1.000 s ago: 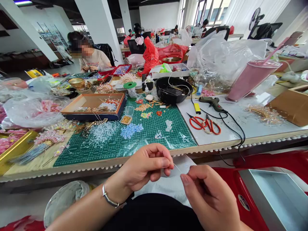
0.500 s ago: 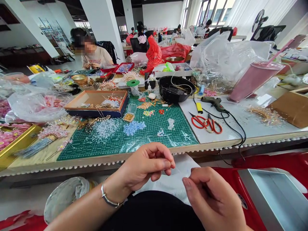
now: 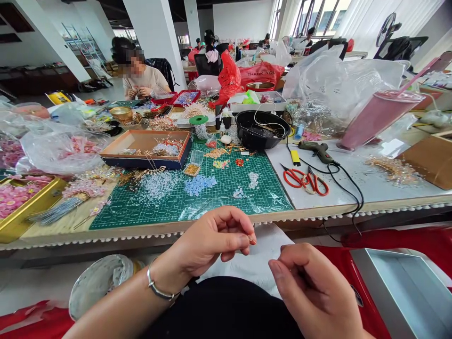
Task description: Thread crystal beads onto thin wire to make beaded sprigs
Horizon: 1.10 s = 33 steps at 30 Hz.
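My left hand [image 3: 221, 238] is in front of the table edge, thumb and forefinger pinched on a tiny clear bead-like piece [image 3: 251, 238]. To its right and a little lower, my right hand [image 3: 314, 285] is closed with the thumb against the curled forefinger. Whatever it may hold is hidden or too fine to see. The two hands are apart, above my lap. Beyond them on the green cutting mat [image 3: 247, 207] lie blue flower-like pieces [image 3: 200, 185], a spread of clear beads [image 3: 160, 186], small white pieces [image 3: 253, 180] and a little box of gold beads [image 3: 192, 170].
Red-handled scissors [image 3: 305, 181], a glue gun [image 3: 318, 151] with its cable, and a tilted pink cup [image 3: 381, 117] stand to the right. A black bowl [image 3: 261, 129] and an open box [image 3: 144, 160] lie farther back. Across the table sits another person [image 3: 146, 80].
The view has shifted slightly, so the table appears a little to the right. Both hands keep nearly the same pose, and the left still pinches the tiny piece.
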### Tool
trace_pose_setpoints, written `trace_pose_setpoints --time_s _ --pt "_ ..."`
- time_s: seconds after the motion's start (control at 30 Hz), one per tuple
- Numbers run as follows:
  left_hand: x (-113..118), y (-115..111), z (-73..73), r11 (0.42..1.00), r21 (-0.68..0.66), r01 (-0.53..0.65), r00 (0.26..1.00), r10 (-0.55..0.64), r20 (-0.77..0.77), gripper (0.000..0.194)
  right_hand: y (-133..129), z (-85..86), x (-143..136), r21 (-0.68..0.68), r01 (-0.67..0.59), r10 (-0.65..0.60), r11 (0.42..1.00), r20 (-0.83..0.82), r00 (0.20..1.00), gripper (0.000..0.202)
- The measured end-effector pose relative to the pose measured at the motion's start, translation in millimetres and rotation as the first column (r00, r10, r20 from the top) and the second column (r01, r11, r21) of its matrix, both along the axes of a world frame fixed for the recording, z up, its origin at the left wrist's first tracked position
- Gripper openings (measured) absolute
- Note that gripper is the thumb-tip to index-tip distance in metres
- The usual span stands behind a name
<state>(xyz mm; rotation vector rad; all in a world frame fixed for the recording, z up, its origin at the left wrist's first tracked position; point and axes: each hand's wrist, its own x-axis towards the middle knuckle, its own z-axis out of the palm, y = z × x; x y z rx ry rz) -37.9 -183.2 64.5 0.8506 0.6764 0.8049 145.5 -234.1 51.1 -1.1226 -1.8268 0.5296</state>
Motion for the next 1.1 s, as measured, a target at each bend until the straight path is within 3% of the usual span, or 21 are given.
trace_pose_setpoints --time_s 0.43,0.57,0.67,0.8,0.93,1.07,1.1 --pt "-3 -5 -0.8 0.999 0.041 0.003 0.996 0.001 -0.089 0.013 -4 -0.8 -1 -0.048 -0.025 0.024 0.999 -0.025 0.999 0.015" --pt "-6 -8 1.7 0.984 0.175 0.029 0.978 0.008 -0.208 0.012 -2 -1.6 -3 -0.077 -0.042 0.043 0.996 0.017 0.999 0.016" --pt "-11 -12 7.2 0.926 0.358 0.117 0.893 0.059 -0.446 0.010 2 -2.1 -7 -0.166 -0.088 0.096 0.982 0.036 0.995 0.019" --pt "-20 -16 12.6 0.786 0.540 0.302 0.688 0.212 -0.694 0.013 8 -6.6 -15 -0.354 -0.164 0.179 0.921 0.010 0.984 0.014" --pt "-26 -19 12.6 0.670 0.615 0.415 0.551 0.353 -0.756 0.019 15 -13.6 -23 -0.472 -0.221 0.205 0.853 -0.084 0.975 0.014" --pt "-39 -7 3.7 0.600 0.649 0.467 0.539 0.389 -0.747 0.019 23 -16.2 -29 -0.546 -0.221 0.190 0.808 -0.114 0.975 0.019" --pt "-46 0 -1.8 0.598 0.657 0.460 0.504 0.433 -0.747 0.021 24 -16.5 -29 -0.553 -0.208 0.176 0.807 -0.112 0.978 0.020"
